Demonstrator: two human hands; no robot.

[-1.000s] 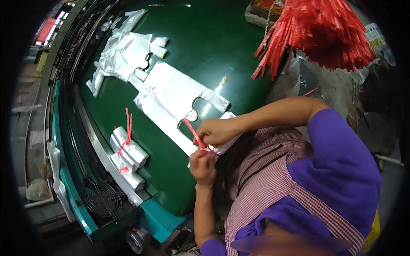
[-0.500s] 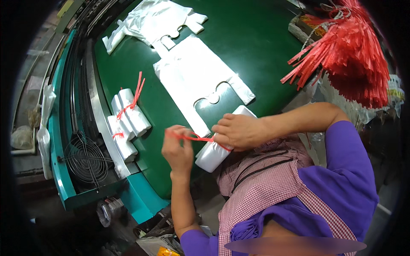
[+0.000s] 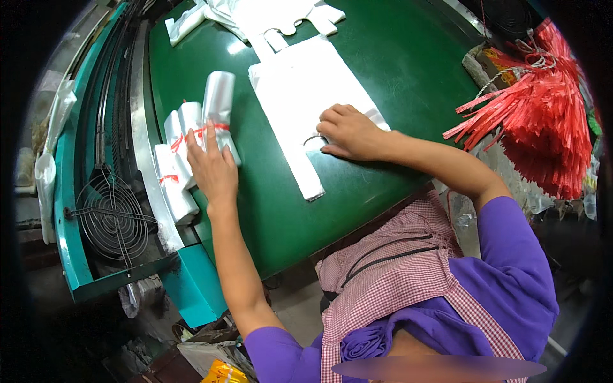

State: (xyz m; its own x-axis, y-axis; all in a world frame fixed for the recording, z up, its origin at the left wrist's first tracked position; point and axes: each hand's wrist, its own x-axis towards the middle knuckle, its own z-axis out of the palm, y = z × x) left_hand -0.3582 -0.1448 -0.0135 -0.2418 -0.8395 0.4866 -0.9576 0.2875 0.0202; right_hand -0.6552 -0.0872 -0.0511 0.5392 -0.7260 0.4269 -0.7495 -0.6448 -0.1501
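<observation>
Left hand (image 3: 216, 171) is on the tied white roll (image 3: 220, 99), fingers splayed near the red tie (image 3: 220, 126), palm not wrapped round it; can't tell if the fingertips press. That roll's far end points to 12 o'clock from the hand. Other white rolls (image 3: 174, 131) sit just beside it, 8 to 11 o'clock from the hand, red strips round them.

Right hand (image 3: 351, 134) lies on the flat white bag stack (image 3: 300, 80), at the handle cutout. Fingers half curled, thumb apart; can't tell if it has hold of a bag. One handle strap runs down at 7 to 8 o'clock from this hand. Second bag stack (image 3: 255, 14) is at 11 o'clock, red strip bunch (image 3: 543, 127) at 3. Both stacks and rolls are on the green table (image 3: 262, 223). Wire guard (image 3: 115, 217): 8 o'clock from left hand.
</observation>
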